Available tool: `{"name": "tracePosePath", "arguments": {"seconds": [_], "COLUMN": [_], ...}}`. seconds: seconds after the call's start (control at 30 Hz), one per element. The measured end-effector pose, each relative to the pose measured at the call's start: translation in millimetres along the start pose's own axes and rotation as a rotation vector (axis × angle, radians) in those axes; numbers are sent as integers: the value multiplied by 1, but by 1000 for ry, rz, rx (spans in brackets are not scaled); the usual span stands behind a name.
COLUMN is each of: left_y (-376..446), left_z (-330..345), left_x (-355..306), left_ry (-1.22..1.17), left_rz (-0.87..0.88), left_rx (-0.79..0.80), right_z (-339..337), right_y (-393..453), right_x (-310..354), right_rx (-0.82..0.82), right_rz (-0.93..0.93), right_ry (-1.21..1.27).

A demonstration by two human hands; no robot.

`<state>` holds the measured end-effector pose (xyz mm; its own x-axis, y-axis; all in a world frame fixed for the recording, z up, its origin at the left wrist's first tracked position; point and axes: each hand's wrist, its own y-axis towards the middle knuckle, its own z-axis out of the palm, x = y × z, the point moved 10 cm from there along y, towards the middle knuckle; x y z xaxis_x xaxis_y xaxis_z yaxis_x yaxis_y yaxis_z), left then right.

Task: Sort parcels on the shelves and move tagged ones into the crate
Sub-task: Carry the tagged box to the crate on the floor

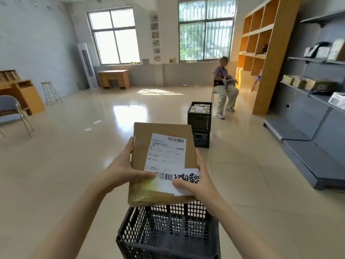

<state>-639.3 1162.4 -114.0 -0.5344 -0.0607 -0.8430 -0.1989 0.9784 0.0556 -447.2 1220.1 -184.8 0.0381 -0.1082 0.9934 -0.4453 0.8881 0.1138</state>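
Note:
A flat brown cardboard parcel (pixel 164 131) with a white shipping label and a handwritten tag is held up in front of me. My left hand (pixel 122 167) grips its left edge, thumb on the label. My right hand (pixel 196 179) holds its lower right corner, thumb on the tag. Directly below the parcel stands a black perforated plastic crate (pixel 134 227), and I see nothing inside it. Grey metal shelves (pixel 306 90) at the right carry several more wrapped parcels (pixel 309 84).
A stack of two black crates (pixel 199 122) with a parcel on top stands ahead. A seated person (pixel 225 86) is beside a wooden cubby shelf (pixel 261 53). A folding chair (pixel 11 114), a stool and wooden desks line the left and back walls. A low grey platform (pixel 306 159) lies at the right.

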Motion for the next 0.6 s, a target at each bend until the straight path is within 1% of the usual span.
{"name": "tracePosePath", "arguments": {"seconds": [0.17, 0.33, 0.5, 0.6], "left_y": [75, 137, 164, 169], "left_z": [65, 134, 214, 264], "left_x": [77, 160, 244, 296], "left_ry": [-50, -43, -65, -60], "left_rz": [-96, -186, -308, -373], "left_rx": [189, 363, 528, 595], "right_z": [-27, -49, -68, -80], "right_y": [35, 59, 55, 50], "right_x": [-80, -167, -259, -317], "right_rx": [-94, -195, -273, -298], "right_rz": [159, 362, 544, 649], "right_ry": [-61, -130, -164, -190]}}
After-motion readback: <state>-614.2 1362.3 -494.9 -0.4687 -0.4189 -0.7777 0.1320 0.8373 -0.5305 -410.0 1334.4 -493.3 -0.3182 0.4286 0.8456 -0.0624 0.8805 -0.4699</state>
